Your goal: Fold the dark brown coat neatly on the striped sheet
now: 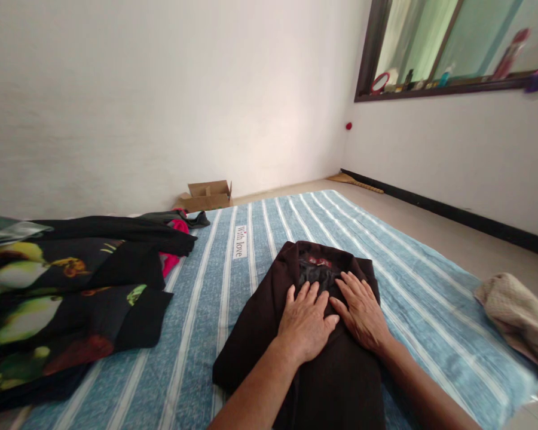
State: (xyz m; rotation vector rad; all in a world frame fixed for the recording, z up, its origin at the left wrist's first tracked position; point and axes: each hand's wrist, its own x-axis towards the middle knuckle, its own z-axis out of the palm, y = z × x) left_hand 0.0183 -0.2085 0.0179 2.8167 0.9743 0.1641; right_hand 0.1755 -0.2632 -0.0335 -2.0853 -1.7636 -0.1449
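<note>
A dark brown jacket (336,382) lies folded on the blue-and-white striped bed sheet (206,310), its collar at the far end and a reddish label inside the neck. My left hand (305,322) rests flat on the jacket's front below the collar, fingers spread. Beside it, my right hand (361,307) also lies flat on the cloth, fingers stretched toward the collar. The two thumbs are close together. Neither hand grips the fabric.
Dark patterned clothes (85,292) are heaped at the left. A beige cloth bundle (520,316) sits on the right edge of the bed. Beyond the far edge stands an open cardboard box (208,197) by the wall. Small items line the window sill (430,91).
</note>
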